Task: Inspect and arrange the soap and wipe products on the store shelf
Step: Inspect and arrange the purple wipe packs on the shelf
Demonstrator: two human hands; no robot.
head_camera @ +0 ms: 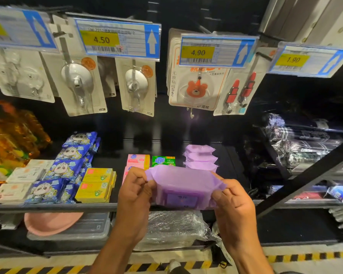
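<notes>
Two hands hold one purple pack (182,186) in the air, just in front of the shelf (48,207) edge. Our left hand (135,186) pinches the left crimped end with curled fingers. Our right hand (233,200) pinches the right end in the same way, so we carry the pack only by its thin flaps.

This is the first risk, we think. The flaps are soft film, and if we pull them apart too strongly while we inspect, a seal could tear or a flap could slip out of the fingers. Then the pack would fall past the shelf edge to the lower level or to the floor.

The second risk comes when we put it back. The stack (201,157) of the same purple packs stands behind, to the right of the green soap (163,161), and it looks a little uneven. If we push the pack onto it, the stack may lean and slide toward the green soap. The pink soap (138,159) is just behind our left hand, so a careless move forward could knock these boxes out of line. The label on the pack is blurred and we cannot read it.
</notes>
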